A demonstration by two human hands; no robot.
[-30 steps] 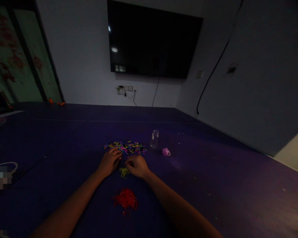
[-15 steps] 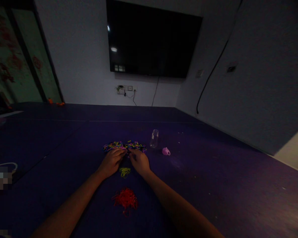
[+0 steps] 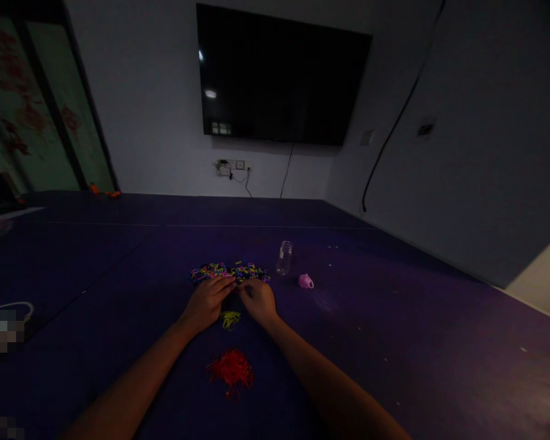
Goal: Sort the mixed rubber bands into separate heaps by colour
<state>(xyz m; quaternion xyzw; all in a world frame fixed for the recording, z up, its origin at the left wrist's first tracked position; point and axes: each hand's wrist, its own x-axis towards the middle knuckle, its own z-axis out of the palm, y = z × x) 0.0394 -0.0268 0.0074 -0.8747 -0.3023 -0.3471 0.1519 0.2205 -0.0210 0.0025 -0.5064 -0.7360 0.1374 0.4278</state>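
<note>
Small multicoloured rubber bands (image 3: pixel 252 270) lie in a wide pile on the dark floor. My left hand (image 3: pixel 207 300) rests at the pile's near edge, its fingers stretched out to the right and the thumb apart. Close beside it, my right hand (image 3: pixel 258 299) has its fingers curled in, the tips near the left fingertips at the pile; what they hold is hidden. Between my wrists lies a small heap of yellow-green rubber bands (image 3: pixel 230 319). Nearer to me is a larger heap of red rubber bands (image 3: pixel 232 368).
A clear bottle (image 3: pixel 284 259) stands uncapped right of the pile, with a pink cap (image 3: pixel 305 281) with a loop beside it. A large television (image 3: pixel 279 73) hangs on the far wall above sockets (image 3: pixel 233 166). A blurred-out object (image 3: pixel 0 336) lies at the left edge.
Both hands stay at the near edge of the multicoloured pile, with only slight finger movement. The view has tilted a little; the bottle, cap and heaps keep their places.
</note>
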